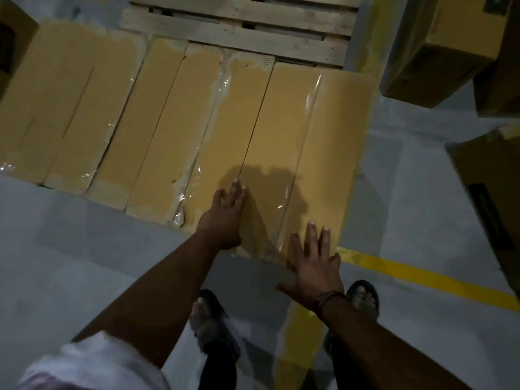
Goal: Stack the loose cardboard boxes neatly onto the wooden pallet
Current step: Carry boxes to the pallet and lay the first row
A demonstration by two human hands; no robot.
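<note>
Plainly, the end box is the one that could skew.
Boxes [157,114] lie side by side on the wooden pallet [253,38], mid-frame. The rightmost box [337,130] seems to reach past the pallet's right edge, so an uneven shove may twist or tip it. Left hand [225,218] and right hand [313,267] lie flat at its near end, each grip wide, holding nothing.

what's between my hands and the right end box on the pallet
Nothing visible. The left hand and the right hand are both at the near end of the right end box, fingers straight, with no other object in between. The box sits on the pallet.
</note>
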